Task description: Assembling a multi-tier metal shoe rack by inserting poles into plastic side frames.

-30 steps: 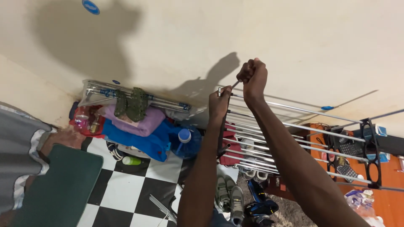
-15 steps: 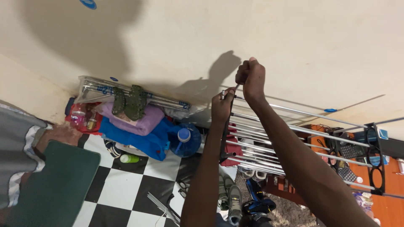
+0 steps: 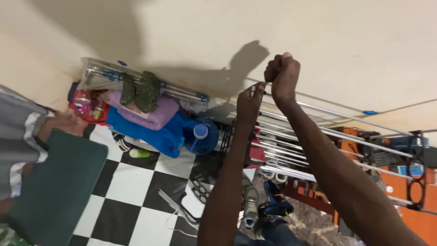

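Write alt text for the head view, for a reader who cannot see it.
Two bare hands work at the top corner of a metal-rod rack against a cream wall: the left hand grips the end frame, the right hand is fisted just above. Below lies a black-and-white checkered floor.

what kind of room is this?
Likely a lived-in home room: checkered floor, shoes under a metal rack, a blue water jug and folded cloth by the wall. Both hands work at the rack's end.

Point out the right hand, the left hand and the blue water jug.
right hand (image 3: 284, 75), head view, back of the fist
left hand (image 3: 250, 102), head view, back of the hand
water jug (image 3: 200, 131), head view, its cap
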